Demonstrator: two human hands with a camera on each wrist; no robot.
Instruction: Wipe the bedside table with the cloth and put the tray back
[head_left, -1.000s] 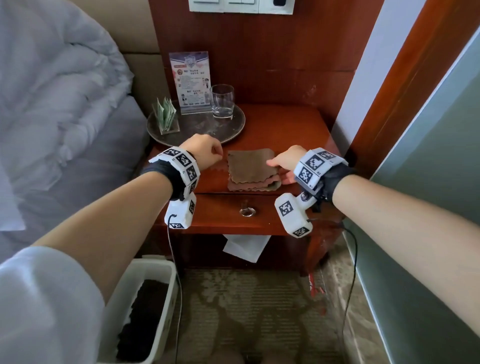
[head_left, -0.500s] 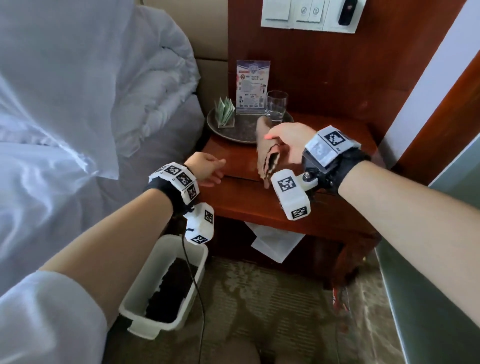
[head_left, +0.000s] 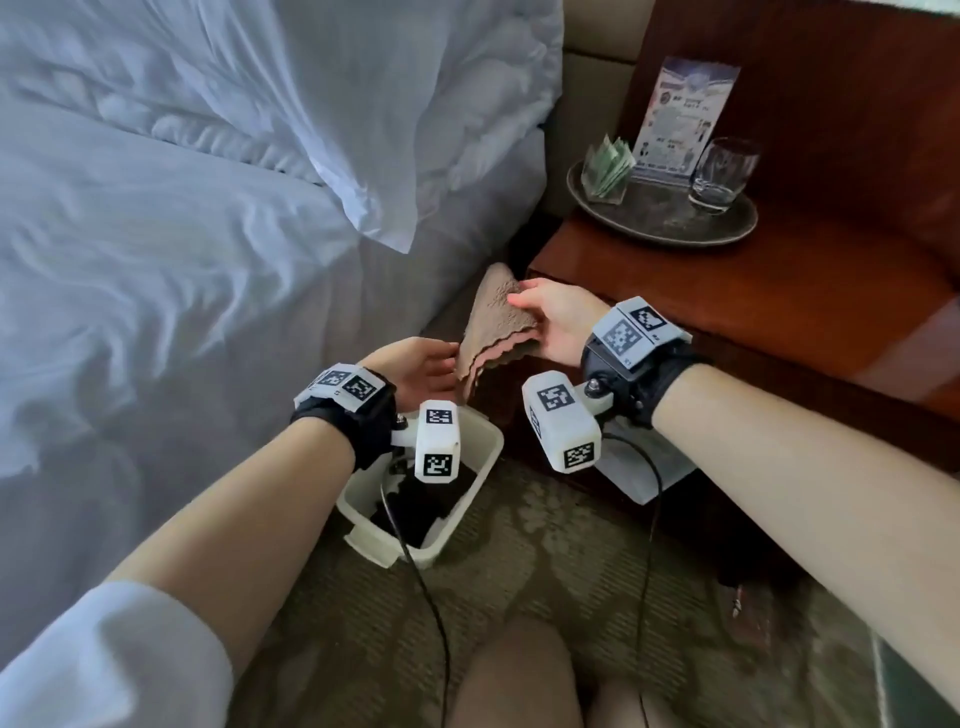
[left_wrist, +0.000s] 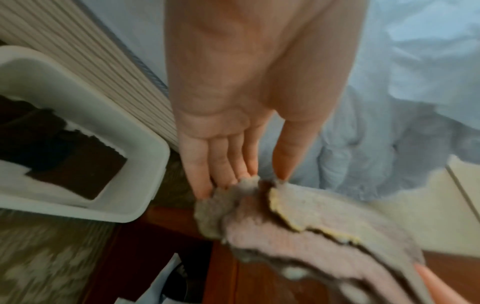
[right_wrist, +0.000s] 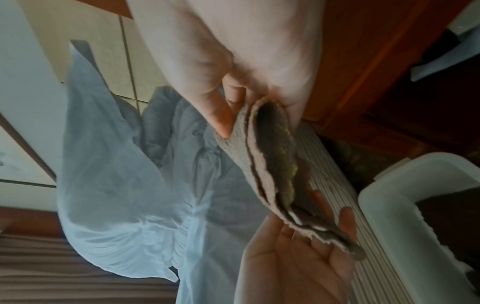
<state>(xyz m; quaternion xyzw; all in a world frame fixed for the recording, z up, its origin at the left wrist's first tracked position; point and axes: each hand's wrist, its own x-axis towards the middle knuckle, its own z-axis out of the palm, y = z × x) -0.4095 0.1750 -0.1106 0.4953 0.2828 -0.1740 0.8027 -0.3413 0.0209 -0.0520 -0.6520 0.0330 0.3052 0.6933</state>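
My right hand (head_left: 524, 312) pinches the folded brown cloth (head_left: 498, 322), thumb on top and fingers beneath, off the left edge of the bedside table (head_left: 753, 312). The cloth's layered edges (right_wrist: 267, 154) hang down toward my left hand (head_left: 436, 369), which lies palm up with straight fingers. Its fingertips (left_wrist: 223, 181) touch the cloth's lower corner (left_wrist: 298, 226). The round dark tray (head_left: 660, 228) sits at the table's back left corner, holding a glass (head_left: 722, 176), an upright card (head_left: 680, 114) and green packets (head_left: 608, 166).
A white bin (head_left: 467, 467) with dark cloths inside stands on the carpet just below both hands. The bed with its white duvet (head_left: 182, 234) fills the left. White paper (head_left: 644, 467) lies under the table. Cables trail from both wrists.
My right hand lifted the cloth off the table and carried it left and down above the bin. My left hand left the table and turned palm up under the cloth.
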